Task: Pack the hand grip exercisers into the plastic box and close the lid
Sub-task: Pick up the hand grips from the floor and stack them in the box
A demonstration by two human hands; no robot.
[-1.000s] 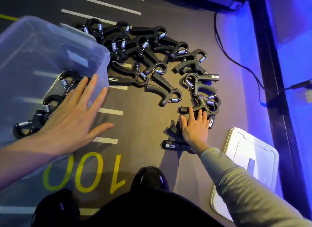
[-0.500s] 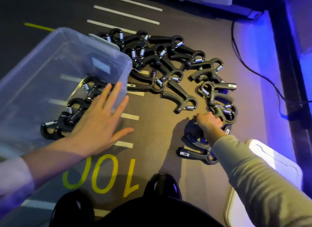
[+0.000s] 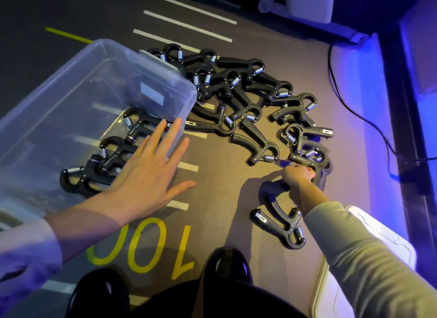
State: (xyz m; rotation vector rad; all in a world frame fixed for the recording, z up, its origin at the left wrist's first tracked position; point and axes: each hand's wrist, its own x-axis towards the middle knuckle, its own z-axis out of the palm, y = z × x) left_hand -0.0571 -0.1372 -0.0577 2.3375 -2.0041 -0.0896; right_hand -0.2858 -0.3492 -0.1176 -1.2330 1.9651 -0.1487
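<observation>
On the floor, black spring-loaded exercisers [image 3: 238, 100] sprawl; left hand [image 3: 146, 175] lies flat, fingers spread, on the clear box [image 3: 99, 81]; right hand [image 3: 298, 175] grips one.

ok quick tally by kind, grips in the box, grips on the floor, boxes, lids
hand grip exercisers in the box: 3
hand grip exercisers on the floor: about 15 (tangled, exact count unclear)
plastic box: 1
lid: 1
total: about 20
</observation>
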